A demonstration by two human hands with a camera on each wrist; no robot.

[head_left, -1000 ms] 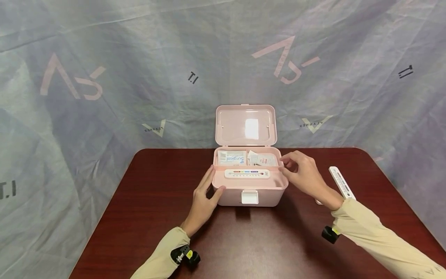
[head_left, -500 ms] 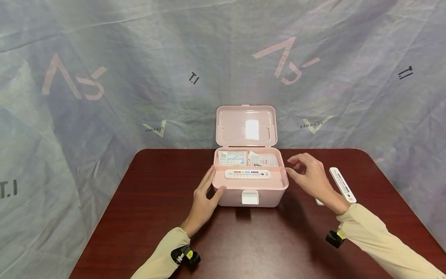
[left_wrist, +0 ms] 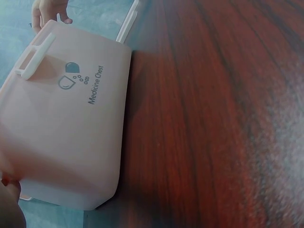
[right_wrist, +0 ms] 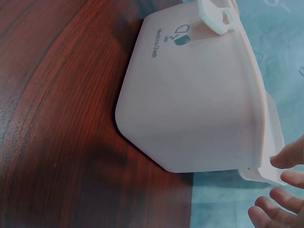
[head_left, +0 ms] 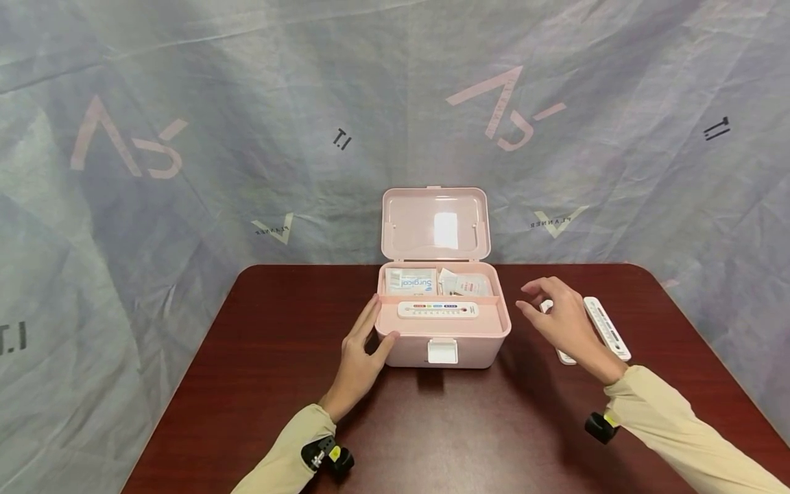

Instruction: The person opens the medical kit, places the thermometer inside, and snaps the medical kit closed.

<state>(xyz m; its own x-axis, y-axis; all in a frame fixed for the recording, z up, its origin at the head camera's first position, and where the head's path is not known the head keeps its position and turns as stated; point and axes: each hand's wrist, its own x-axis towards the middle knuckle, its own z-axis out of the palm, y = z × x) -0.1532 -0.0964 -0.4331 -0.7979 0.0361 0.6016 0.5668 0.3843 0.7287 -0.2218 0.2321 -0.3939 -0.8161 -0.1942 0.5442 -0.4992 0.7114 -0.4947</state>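
A pale pink medicine chest (head_left: 404,352) stands with its lid (head_left: 435,223) raised. Along its left side lie the fingers of my left hand (head_left: 359,363), thumb at the front corner. My right hand (head_left: 564,326) hovers just right of the chest, fingers loosely bent, holding nothing. In the chest's front section rests a white thermometer (head_left: 438,310) with a coloured strip. Behind it are a packet marked Surgical (head_left: 410,281) and some small white packets (head_left: 472,285). To the right, a second thermometer (head_left: 607,329) lies on the table, with another white strip (head_left: 565,357) partly hidden behind my right hand.
The dark red wooden table (head_left: 278,329) runs back to a grey cloth backdrop (head_left: 345,82) with printed letters. A white latch (head_left: 442,350) hangs on the chest's front. Black wrist cameras sit on both sleeves.
My right hand has drawn away from the chest's right rim, moving right and slightly down. The left hand and the chest stay in place.
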